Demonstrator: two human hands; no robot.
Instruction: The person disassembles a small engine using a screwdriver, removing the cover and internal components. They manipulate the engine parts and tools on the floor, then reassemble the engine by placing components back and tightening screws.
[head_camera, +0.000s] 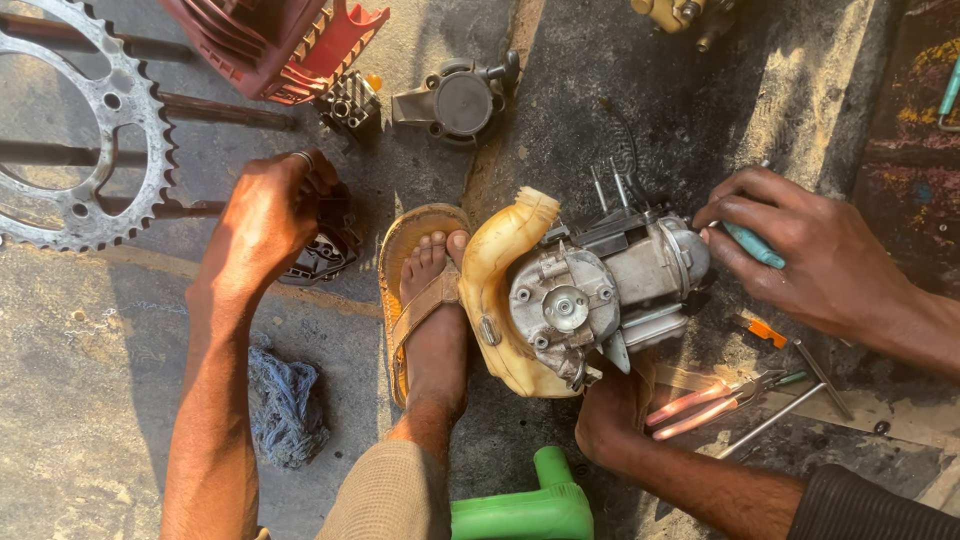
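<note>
In the head view, the left hand (268, 215) reaches to the concrete floor (90, 400), its fingers curled round a dark metal part (325, 250) just beside a sandalled foot (428, 300). The right hand (790, 255) pinches a teal-handled tool (752, 245) in closed fingers, its tip at the end of a small engine (600, 295). The engine lies on the floor with its yellowed plastic tank (495, 270) touching the foot. Another person's hand (610, 400), dark-sleeved, is pressed under the engine. Red-handled pliers (700, 405) lie near it; a sprocket (80, 130) lies well apart.
</note>
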